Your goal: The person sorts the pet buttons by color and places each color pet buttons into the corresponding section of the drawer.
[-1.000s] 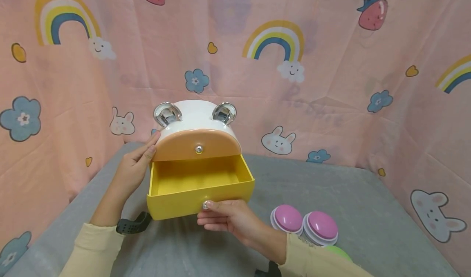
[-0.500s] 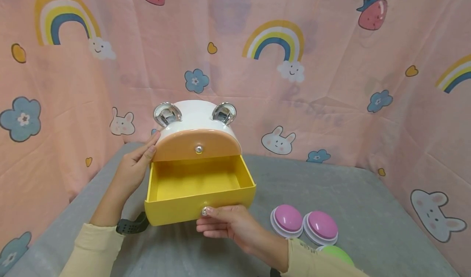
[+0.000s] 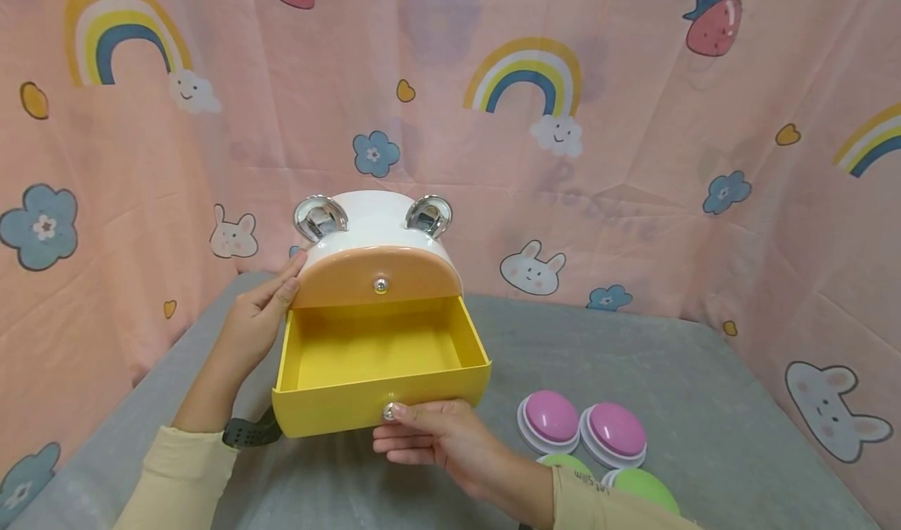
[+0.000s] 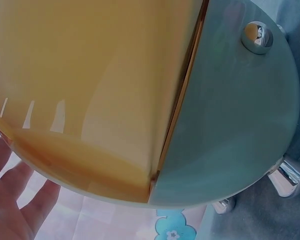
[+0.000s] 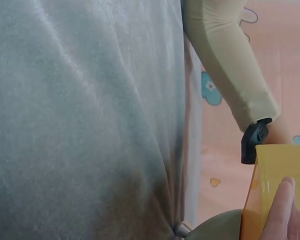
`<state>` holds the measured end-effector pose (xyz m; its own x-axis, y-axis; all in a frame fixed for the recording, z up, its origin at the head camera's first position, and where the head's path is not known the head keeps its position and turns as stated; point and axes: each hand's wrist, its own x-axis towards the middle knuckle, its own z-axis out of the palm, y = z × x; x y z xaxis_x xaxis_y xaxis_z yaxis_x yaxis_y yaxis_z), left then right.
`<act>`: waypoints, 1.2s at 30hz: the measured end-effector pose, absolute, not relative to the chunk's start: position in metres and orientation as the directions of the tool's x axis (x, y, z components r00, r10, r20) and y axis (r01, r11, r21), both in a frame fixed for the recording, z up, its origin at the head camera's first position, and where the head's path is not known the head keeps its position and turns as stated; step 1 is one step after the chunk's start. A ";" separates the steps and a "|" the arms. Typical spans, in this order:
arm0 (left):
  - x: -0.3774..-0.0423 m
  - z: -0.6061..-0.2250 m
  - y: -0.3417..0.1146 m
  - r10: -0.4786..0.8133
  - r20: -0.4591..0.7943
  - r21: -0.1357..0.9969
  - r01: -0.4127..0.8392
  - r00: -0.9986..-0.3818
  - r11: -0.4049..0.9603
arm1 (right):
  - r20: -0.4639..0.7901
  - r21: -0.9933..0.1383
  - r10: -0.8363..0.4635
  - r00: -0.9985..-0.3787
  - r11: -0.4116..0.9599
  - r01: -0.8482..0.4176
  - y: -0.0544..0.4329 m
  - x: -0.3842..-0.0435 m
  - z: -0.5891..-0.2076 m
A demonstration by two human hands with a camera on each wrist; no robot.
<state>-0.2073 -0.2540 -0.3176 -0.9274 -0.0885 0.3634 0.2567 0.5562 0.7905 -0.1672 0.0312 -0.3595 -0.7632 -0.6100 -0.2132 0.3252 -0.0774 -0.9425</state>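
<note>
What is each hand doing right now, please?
Left hand: open, straight fingers resting on the side of the white box.
Right hand: pinching the silver knob on the pulled-out yellow drawer.

A grey tabletop (image 3: 633, 358) fills the lower view. At about four o'clock sit two pink dome-topped buttons (image 3: 551, 420) (image 3: 614, 434) side by side, touching, with two green ones (image 3: 565, 463) (image 3: 644, 487) just nearer. A pink curtain (image 3: 633, 162) printed with rainbows, bunnies, flowers and strawberries hangs behind, from nine to three o'clock.
</note>
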 end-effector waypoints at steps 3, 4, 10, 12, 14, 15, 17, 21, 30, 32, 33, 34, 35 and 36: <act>-0.208 -0.317 -0.254 -0.090 0.364 0.791 0.256 -0.927 0.555 | -0.213 -0.943 -0.607 -0.766 -0.078 0.324 0.032 -0.165 -0.359; -0.208 -0.317 -0.253 -0.090 0.363 0.791 0.256 -0.927 0.555 | -0.213 -0.943 -0.607 -0.766 -0.077 0.323 0.032 -0.165 -0.359; -0.208 -0.316 -0.253 -0.094 0.361 0.795 0.254 -0.928 0.551 | -0.203 -0.948 -0.609 -0.767 -0.075 0.311 0.031 -0.163 -0.360; -0.208 -0.316 -0.253 -0.094 0.361 0.795 0.254 -0.928 0.551 | -0.206 -0.947 -0.606 -0.768 -0.074 0.312 0.031 -0.163 -0.361; -0.208 -0.316 -0.253 -0.092 0.360 0.795 0.254 -0.928 0.551 | -0.211 -0.947 -0.605 -0.768 -0.068 0.314 0.032 -0.163 -0.361; -0.208 -0.316 -0.253 -0.092 0.359 0.795 0.253 -0.929 0.551 | -0.213 -0.948 -0.606 -0.767 -0.062 0.313 0.032 -0.163 -0.361; -0.208 -0.316 -0.252 -0.093 0.356 0.797 0.250 -0.930 0.550 | -0.216 -0.951 -0.613 -0.760 -0.046 0.306 0.034 -0.163 -0.361; -0.207 -0.317 -0.253 -0.100 0.357 0.799 0.248 -0.929 0.547 | -0.200 -0.961 -0.638 -0.744 -0.018 0.274 0.043 -0.162 -0.358; -0.206 -0.317 -0.253 -0.096 0.350 0.801 0.244 -0.932 0.546 | -0.262 -0.965 -0.515 -0.816 0.115 0.237 0.094 -0.162 -0.353; -0.206 -0.317 -0.253 -0.100 0.349 0.803 0.242 -0.932 0.545 | -0.254 -0.967 -0.494 -0.832 0.122 0.223 0.105 -0.161 -0.353; -0.206 -0.317 -0.253 -0.101 0.348 0.803 0.241 -0.932 0.545 | -0.252 -0.968 -0.480 -0.840 0.125 0.219 0.111 -0.160 -0.354; -0.206 -0.317 -0.253 -0.101 0.347 0.804 0.240 -0.932 0.545 | -0.241 -0.971 -0.473 -0.848 0.125 0.206 0.117 -0.160 -0.354; -0.206 -0.317 -0.253 -0.101 0.344 0.803 0.237 -0.933 0.546 | -0.224 -0.974 -0.464 -0.857 0.120 0.190 0.123 -0.160 -0.354; -0.206 -0.317 -0.253 -0.100 0.343 0.803 0.237 -0.934 0.547 | -0.209 -0.978 -0.454 -0.866 0.115 0.176 0.129 -0.160 -0.354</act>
